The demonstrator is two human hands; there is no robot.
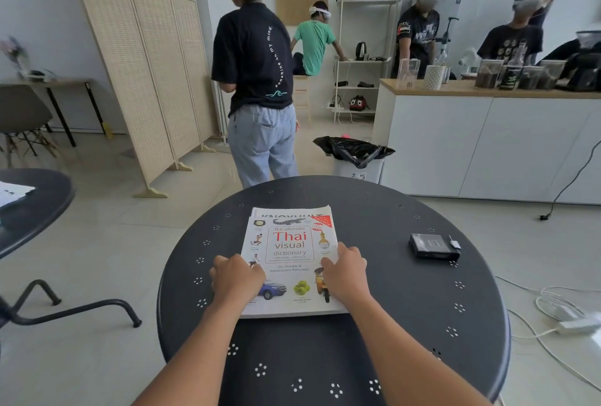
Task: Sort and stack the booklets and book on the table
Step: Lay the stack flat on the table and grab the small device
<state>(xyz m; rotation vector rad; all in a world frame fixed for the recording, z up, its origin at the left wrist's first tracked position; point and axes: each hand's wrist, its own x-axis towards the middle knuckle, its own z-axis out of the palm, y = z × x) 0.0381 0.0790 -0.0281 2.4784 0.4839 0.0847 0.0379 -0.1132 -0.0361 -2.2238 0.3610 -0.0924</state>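
On the round black tabletop [406, 324], the book [289, 249] lies on top of booklets [260, 211] in one pile, both the left hand [236, 278] and right hand [345, 272] pressing flat, gripping nothing, so sorting looks nearly done.

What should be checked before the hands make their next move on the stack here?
1. Book on top of the stack: ok.
2. Booklets squared under it: not ok, an edge pokes out at the far side.
3. Left hand on the left edge: ok.
4. Right hand on the right edge: ok.
5. Stack fully on the table: ok.
6. Black box apart from the stack: ok.
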